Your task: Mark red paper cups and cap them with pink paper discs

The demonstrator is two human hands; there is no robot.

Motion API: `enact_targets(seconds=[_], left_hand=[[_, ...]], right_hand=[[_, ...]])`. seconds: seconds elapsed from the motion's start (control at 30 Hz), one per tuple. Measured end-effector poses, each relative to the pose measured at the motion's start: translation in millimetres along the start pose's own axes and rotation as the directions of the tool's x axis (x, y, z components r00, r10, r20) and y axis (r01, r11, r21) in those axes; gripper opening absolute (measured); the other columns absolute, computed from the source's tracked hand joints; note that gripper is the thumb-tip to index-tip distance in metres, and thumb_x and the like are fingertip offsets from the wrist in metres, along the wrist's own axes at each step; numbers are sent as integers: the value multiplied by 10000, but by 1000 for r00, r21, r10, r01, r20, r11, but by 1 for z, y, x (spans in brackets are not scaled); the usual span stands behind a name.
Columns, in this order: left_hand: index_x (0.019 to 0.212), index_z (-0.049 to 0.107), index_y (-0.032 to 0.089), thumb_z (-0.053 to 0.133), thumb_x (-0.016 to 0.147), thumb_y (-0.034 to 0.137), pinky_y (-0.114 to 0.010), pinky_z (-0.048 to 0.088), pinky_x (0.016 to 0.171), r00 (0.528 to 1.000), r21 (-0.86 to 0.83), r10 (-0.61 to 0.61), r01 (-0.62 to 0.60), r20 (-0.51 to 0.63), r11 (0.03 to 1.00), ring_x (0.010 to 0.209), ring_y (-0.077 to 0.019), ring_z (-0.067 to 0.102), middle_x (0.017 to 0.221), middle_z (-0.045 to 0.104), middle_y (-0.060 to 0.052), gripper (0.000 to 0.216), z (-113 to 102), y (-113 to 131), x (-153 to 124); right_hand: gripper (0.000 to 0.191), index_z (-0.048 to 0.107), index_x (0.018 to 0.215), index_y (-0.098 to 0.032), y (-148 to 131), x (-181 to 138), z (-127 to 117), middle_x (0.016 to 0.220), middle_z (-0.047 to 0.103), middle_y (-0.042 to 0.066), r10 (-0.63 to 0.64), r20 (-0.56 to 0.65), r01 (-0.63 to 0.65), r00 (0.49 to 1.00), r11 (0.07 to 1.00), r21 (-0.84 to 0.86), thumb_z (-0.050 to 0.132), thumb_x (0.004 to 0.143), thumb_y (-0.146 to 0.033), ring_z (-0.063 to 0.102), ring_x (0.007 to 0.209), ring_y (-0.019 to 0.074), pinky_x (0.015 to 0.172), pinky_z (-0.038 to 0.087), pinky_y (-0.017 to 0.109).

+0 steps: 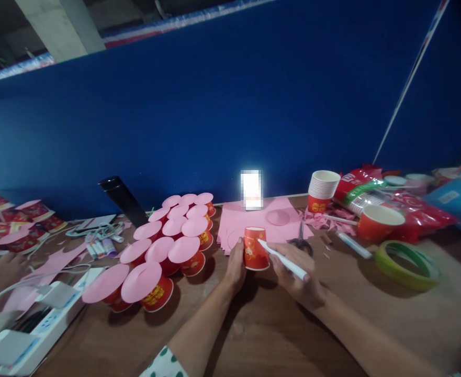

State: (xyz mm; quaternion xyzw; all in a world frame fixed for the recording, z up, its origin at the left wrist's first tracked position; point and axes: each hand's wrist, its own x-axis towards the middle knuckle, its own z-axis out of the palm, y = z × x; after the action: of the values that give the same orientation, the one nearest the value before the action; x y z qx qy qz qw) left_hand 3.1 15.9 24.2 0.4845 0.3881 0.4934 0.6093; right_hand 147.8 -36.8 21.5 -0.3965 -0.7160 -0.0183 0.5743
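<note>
My left hand wraps its fingers round an upside-down red paper cup that stands on a sheet of pink paper. My right hand grips a white pen, its tip touching the cup's side. Scissors lie just beyond my right hand.
Several red cups topped with pink paper discs crowd the left. A stack of cups, a loose cup, a red plastic bag and a green tape roll sit right. A white power strip lies at the near left. A blue partition stands behind.
</note>
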Motion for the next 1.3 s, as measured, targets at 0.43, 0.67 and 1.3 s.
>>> enact_targets(seconds=[0.43, 0.67, 1.3], left_hand=[[701, 610, 148, 547, 766, 527, -307, 474, 697, 999, 48, -40, 42, -36, 998, 720, -208, 601, 719, 685, -82, 390, 7, 16, -7], [708, 624, 152, 585, 764, 434, -328, 461, 789, 998, 62, -22, 26, -58, 998, 890, -253, 605, 765, 697, -96, 290, 5, 16, -5], [670, 583, 160, 499, 802, 489, -307, 437, 682, 999, 102, -16, 19, -32, 995, 672, -194, 536, 660, 637, -56, 364, 4, 13, -4]], right_hand=[[219, 612, 1042, -176, 2, -1, 0, 936, 685, 78, 9, -8, -8, 1000, 1000, 16, 531, 847, -115, 648, 842, 185, 763, 522, 320], [220, 614, 1048, -182, -2, 3, -1, 918, 689, 78, 12, -8, -12, 1000, 1000, 9, 513, 860, -128, 653, 828, 189, 750, 529, 325], [200, 625, 1014, -171, 0, 2, 0, 892, 691, 75, 25, -13, -25, 1000, 1000, 4, 506, 857, -135, 657, 819, 183, 755, 534, 317]])
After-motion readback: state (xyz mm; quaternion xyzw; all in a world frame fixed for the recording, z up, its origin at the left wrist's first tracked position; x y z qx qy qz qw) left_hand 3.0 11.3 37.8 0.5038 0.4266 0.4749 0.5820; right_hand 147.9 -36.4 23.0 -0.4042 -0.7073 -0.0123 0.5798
